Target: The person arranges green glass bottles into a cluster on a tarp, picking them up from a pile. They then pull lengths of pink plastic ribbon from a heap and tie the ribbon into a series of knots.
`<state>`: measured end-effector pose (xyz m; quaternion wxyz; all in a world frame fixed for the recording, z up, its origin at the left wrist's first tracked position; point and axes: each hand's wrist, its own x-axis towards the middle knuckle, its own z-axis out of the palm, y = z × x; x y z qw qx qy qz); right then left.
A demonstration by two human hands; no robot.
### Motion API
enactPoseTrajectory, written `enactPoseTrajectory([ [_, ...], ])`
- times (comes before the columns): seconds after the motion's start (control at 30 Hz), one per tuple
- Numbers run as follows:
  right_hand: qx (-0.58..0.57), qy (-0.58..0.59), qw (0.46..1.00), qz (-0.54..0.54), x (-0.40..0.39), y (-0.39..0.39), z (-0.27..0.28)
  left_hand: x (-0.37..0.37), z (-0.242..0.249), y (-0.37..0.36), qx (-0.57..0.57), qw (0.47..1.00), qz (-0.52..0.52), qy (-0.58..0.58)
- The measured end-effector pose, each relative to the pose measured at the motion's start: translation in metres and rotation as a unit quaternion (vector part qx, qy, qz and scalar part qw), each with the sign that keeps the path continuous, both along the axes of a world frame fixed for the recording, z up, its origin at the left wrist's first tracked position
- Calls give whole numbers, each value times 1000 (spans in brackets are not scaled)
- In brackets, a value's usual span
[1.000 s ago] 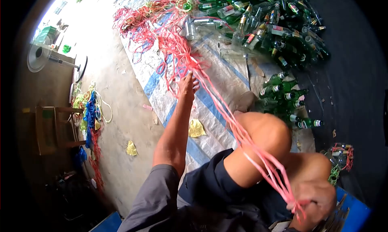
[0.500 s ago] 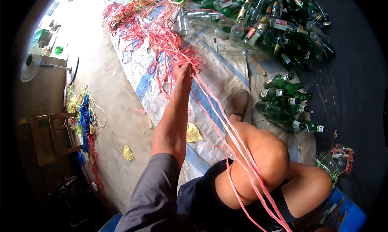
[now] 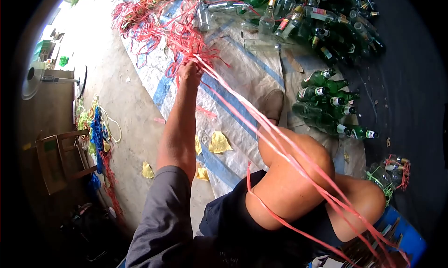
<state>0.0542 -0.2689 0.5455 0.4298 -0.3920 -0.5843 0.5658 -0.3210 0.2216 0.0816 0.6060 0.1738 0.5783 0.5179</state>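
My left hand is stretched far forward, fingers closed around pink plastic strings at the near edge of a tangled heap. From there several pink and whitish strings run taut across my bent knee to the lower right edge of the view. One looser pink string curves over my thigh. My right hand is out of view.
Loose green and clear bottles pile up at the top right. Several green bottles lie grouped beside my foot. A striped sheet covers the floor. At left are a fan and a chair hung with coloured strings.
My left hand has shifted slightly left with the strings still in it. The strings' near ends have swung to the right, spreading over my knee. A loose strand now curves lower across my thigh.
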Motion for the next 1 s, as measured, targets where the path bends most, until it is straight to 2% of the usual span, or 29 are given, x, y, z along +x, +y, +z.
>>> enactPoseTrajectory([
  [0.07,0,-5,1000,-3,0,-1,0,0,5,1,-9,1000,3,-3],
  [0.13,6,-10,1000,-11,4,-4,1,-7,0,3,-19,999,-22,45],
  [0.17,3,-11,1000,-9,2,-5,0,-14,-6,6,14,997,-67,17],
  [0.2,3,-12,1000,-13,3,-6,1,-8,11,-3,8,987,-103,125],
  [0.27,6,-19,1000,-20,4,-8,1,-19,23,-11,28,966,-200,164],
  [0.3,7,-23,999,-22,5,-9,2,-18,30,-11,15,959,-216,181],
  [0.5,28,-60,997,-46,14,-23,6,-16,49,-34,9,953,-260,155],
  [0.53,34,-73,995,-55,17,-29,8,-18,50,-39,4,937,-290,193],
  [0.6,62,-131,986,-78,32,-44,16,-22,54,-54,-10,896,-356,266],
  [0.63,85,-185,975,-89,50,-65,21,-23,36,-55,-13,896,-330,297],
  [0.7,165,-349,917,-98,89,-105,29,-27,30,-68,67,889,-332,308],
  [0.73,185,-392,894,-115,101,-126,31,-24,33,-78,96,882,-313,339],
  [0.77,155,-371,902,-157,110,-145,30,-14,49,-95,114,896,-296,312],
  [0.8,29,-108,966,-234,97,-150,17,1,77,-115,146,916,-269,258],
  [0.83,-41,191,924,-328,84,-155,3,19,115,-139,209,901,-273,265],
  [0.87,-31,238,801,-548,40,-153,-2,39,149,-164,232,897,-260,272],
  [0.97,-53,150,867,-472,32,-114,-27,86,242,-232,283,902,-276,176],
  [1.0,-61,130,870,-471,22,-101,-29,97,268,-252,303,893,-292,159],
])
